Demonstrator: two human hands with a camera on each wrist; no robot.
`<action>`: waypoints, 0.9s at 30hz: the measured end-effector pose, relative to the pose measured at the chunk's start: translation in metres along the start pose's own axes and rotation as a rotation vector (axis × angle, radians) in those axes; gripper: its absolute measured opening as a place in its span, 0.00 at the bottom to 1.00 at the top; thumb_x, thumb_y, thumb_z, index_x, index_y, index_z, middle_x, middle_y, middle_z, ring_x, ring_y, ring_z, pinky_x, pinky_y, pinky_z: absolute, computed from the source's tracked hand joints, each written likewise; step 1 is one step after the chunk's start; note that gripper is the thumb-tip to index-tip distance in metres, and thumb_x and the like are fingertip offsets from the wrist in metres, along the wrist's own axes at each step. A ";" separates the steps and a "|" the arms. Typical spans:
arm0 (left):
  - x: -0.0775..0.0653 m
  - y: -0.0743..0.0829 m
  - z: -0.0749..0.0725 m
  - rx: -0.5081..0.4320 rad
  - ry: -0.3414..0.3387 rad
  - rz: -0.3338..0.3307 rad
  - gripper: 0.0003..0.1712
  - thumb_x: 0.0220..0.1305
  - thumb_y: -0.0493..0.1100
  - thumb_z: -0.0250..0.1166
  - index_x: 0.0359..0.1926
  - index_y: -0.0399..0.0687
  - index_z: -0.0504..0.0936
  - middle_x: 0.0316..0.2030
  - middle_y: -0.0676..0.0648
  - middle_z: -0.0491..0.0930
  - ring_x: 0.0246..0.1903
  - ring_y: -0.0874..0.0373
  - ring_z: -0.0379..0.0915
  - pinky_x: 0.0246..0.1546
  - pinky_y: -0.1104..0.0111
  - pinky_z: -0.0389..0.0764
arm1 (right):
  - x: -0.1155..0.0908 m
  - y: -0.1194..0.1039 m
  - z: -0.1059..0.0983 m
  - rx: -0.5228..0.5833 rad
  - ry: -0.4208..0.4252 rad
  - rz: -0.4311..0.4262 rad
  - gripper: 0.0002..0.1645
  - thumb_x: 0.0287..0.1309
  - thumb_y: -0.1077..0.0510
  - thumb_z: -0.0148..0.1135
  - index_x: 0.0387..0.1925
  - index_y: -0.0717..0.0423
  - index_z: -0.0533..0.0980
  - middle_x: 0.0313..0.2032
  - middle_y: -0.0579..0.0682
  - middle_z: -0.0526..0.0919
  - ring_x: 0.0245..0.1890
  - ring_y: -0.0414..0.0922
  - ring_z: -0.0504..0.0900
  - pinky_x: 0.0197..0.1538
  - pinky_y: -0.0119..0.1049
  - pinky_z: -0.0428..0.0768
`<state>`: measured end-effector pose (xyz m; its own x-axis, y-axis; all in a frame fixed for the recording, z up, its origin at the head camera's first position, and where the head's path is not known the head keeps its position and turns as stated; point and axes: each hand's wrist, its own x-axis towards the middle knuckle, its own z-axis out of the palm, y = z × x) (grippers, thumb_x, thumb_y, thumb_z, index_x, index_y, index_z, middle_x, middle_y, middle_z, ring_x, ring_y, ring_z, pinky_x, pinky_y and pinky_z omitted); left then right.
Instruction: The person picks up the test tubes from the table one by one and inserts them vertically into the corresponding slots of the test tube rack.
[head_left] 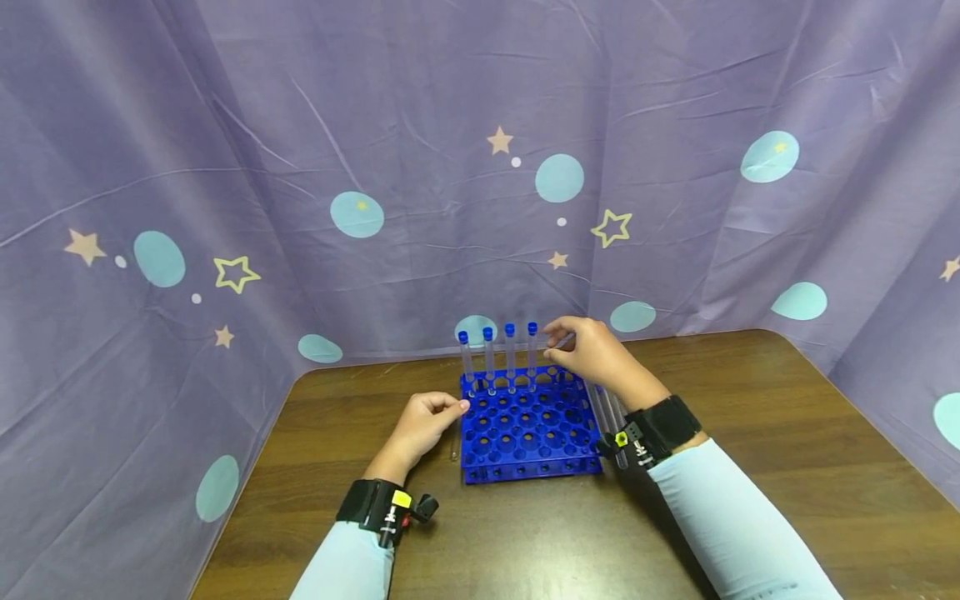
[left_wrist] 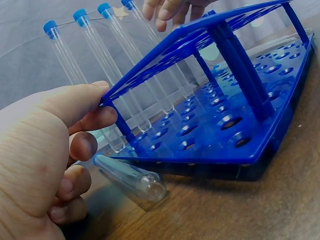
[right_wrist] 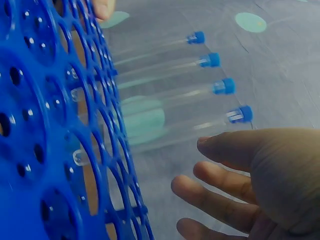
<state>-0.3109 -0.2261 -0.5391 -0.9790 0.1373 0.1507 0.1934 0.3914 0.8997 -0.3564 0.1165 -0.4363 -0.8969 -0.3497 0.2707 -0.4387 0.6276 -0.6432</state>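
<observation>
A blue plastic test tube rack (head_left: 532, 462) stands on the table. Several clear test tubes with blue caps (head_left: 510, 330) stand upright in a row along its back edge. My left hand (head_left: 422, 423) pinches the left edge of the rack's upper plate between thumb and forefinger, its other fingers curled below. Just right of the rightmost standing tube (right_wrist: 240, 114) is my right hand (right_wrist: 285, 180), thumb and fingers parted with nothing between them. In the left wrist view, a capped test tube (left_wrist: 127, 176) lies on the table beside the rack, beneath my left fingers.
More clear tubes (head_left: 606, 408) lie along the rack's right side, partly behind my right wrist. The wooden table (head_left: 525, 542) reaches back to a purple curtain (head_left: 420, 100) with stars and dots.
</observation>
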 end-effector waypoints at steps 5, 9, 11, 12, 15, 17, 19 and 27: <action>0.000 0.001 0.002 0.003 0.003 -0.004 0.11 0.76 0.44 0.77 0.37 0.42 0.96 0.39 0.47 0.94 0.41 0.61 0.83 0.50 0.69 0.81 | -0.006 0.012 -0.009 0.030 -0.005 0.052 0.19 0.76 0.58 0.74 0.63 0.58 0.86 0.48 0.55 0.93 0.46 0.53 0.92 0.47 0.47 0.90; -0.001 0.002 0.003 0.006 0.002 -0.011 0.11 0.77 0.44 0.76 0.37 0.41 0.96 0.40 0.47 0.94 0.41 0.62 0.83 0.50 0.69 0.81 | -0.009 0.022 -0.015 0.029 -0.007 0.083 0.17 0.78 0.56 0.71 0.61 0.58 0.86 0.47 0.54 0.93 0.48 0.54 0.90 0.50 0.48 0.88; -0.001 0.001 0.003 0.006 0.004 -0.014 0.11 0.77 0.43 0.76 0.38 0.40 0.96 0.40 0.46 0.94 0.41 0.62 0.83 0.50 0.69 0.80 | -0.010 0.025 -0.018 0.027 -0.011 0.087 0.17 0.78 0.55 0.71 0.61 0.58 0.86 0.47 0.55 0.93 0.49 0.55 0.90 0.51 0.49 0.88; -0.001 0.001 0.003 0.007 0.004 -0.013 0.11 0.77 0.43 0.75 0.38 0.40 0.96 0.40 0.45 0.94 0.41 0.63 0.82 0.49 0.69 0.80 | -0.011 0.027 -0.020 0.022 -0.014 0.091 0.17 0.78 0.55 0.70 0.61 0.58 0.86 0.48 0.55 0.93 0.49 0.55 0.90 0.51 0.49 0.88; 0.000 0.000 0.003 0.010 0.007 -0.005 0.11 0.76 0.42 0.76 0.38 0.38 0.95 0.40 0.44 0.94 0.40 0.63 0.81 0.49 0.70 0.80 | -0.011 0.030 -0.024 0.016 -0.019 0.106 0.17 0.78 0.55 0.70 0.60 0.59 0.86 0.49 0.57 0.93 0.49 0.56 0.91 0.50 0.50 0.89; 0.000 0.000 0.003 0.013 0.011 0.003 0.11 0.76 0.42 0.76 0.38 0.38 0.95 0.39 0.44 0.93 0.39 0.64 0.81 0.48 0.71 0.79 | -0.012 0.033 -0.027 0.006 -0.019 0.108 0.17 0.77 0.55 0.70 0.60 0.60 0.86 0.49 0.59 0.93 0.49 0.56 0.92 0.51 0.51 0.90; 0.001 -0.001 0.003 0.014 0.013 0.006 0.11 0.76 0.42 0.76 0.38 0.38 0.95 0.37 0.47 0.92 0.38 0.64 0.80 0.46 0.71 0.79 | -0.013 0.037 -0.029 -0.004 -0.017 0.114 0.17 0.77 0.55 0.70 0.59 0.61 0.86 0.50 0.60 0.93 0.50 0.57 0.92 0.53 0.53 0.90; 0.002 -0.001 0.001 0.012 -0.001 0.002 0.11 0.76 0.42 0.76 0.38 0.38 0.95 0.33 0.55 0.87 0.36 0.62 0.78 0.43 0.69 0.78 | -0.016 0.055 -0.036 -0.033 -0.031 0.147 0.19 0.77 0.55 0.69 0.58 0.65 0.86 0.52 0.65 0.92 0.54 0.61 0.92 0.57 0.56 0.90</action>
<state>-0.3127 -0.2254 -0.5398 -0.9786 0.1389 0.1518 0.1958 0.4025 0.8942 -0.3681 0.1821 -0.4505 -0.9497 -0.2735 0.1522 -0.3047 0.6957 -0.6505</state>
